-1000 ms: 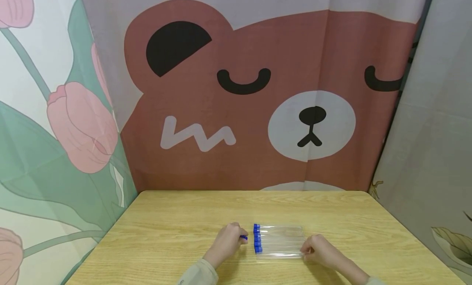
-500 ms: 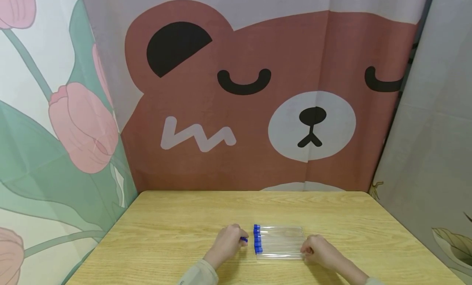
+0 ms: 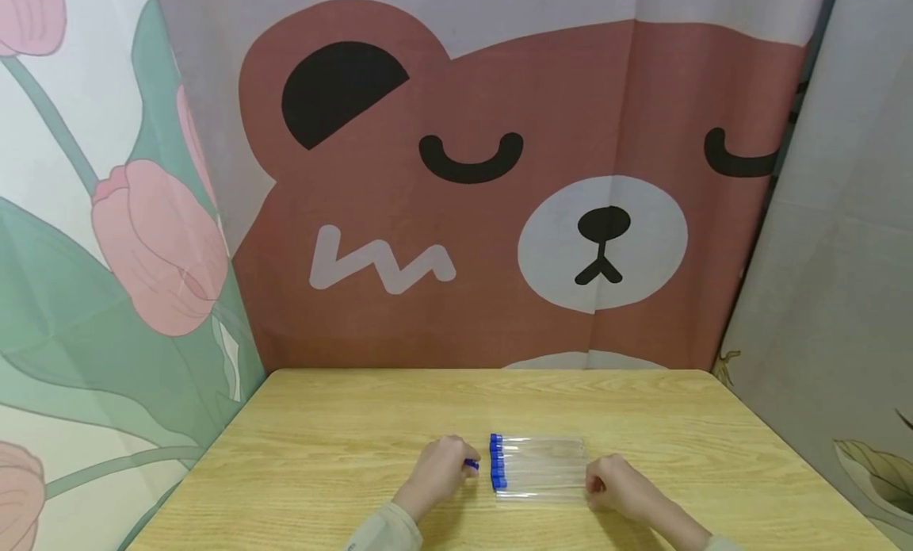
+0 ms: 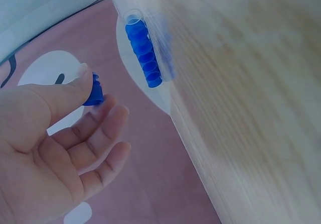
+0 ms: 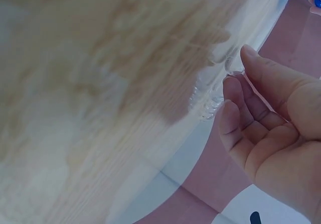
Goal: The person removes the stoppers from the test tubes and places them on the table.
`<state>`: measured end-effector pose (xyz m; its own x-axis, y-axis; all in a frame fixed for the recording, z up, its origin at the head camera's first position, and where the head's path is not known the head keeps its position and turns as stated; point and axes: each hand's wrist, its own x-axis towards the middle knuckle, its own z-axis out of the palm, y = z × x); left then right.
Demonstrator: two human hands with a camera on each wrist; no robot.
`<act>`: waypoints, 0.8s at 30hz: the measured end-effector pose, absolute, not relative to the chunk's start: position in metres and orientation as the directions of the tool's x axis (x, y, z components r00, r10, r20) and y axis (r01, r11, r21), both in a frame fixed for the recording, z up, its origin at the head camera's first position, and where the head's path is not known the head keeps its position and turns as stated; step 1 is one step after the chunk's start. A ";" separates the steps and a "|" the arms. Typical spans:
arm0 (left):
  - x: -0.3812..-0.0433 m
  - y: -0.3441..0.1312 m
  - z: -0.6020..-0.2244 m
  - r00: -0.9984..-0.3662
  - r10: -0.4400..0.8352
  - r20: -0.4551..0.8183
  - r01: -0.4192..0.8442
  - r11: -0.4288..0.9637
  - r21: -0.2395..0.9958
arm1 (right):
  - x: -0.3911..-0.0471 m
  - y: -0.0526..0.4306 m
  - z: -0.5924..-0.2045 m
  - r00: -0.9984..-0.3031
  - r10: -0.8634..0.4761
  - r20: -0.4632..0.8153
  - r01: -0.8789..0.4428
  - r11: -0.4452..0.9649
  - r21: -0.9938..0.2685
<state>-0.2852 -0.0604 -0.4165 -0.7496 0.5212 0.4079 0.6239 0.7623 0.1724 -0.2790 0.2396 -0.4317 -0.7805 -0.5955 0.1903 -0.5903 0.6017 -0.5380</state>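
Observation:
A row of several clear test tubes (image 3: 542,461) lies side by side on the table, their blue caps (image 3: 498,461) towards the left. The nearest tube (image 3: 538,495) has no cap; its open mouth (image 4: 133,15) shows in the left wrist view. Left of the row, my left hand (image 3: 437,467) pinches a loose blue cap (image 4: 95,93) between thumb and index finger, apart from the tubes. At the rounded ends of the tubes, my right hand (image 3: 616,486) has thumb and curled index finger about the end of the uncapped tube (image 5: 231,65).
The wood-grain table (image 3: 342,408) reaches back to a curtain (image 3: 357,321) printed with a bear. A tulip-patterned curtain (image 3: 64,297) hangs at the left and a pale curtain (image 3: 820,297) at the right.
My right fingers have shifted very slightly to the right at the tube's end. The left hand and the cap in it stay almost in place.

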 end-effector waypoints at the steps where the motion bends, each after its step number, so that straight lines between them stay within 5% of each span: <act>1: -0.285 -0.060 -0.416 -0.750 0.521 0.407 0.623 0.763 0.171 | -0.279 0.240 -0.432 -0.779 -0.596 0.194 -0.594 0.603 -0.533; 24: -0.284 -0.060 -0.416 -0.801 0.490 0.345 0.573 0.795 0.200 | -0.279 0.239 -0.427 -0.800 -0.558 0.223 -0.584 0.636 -0.504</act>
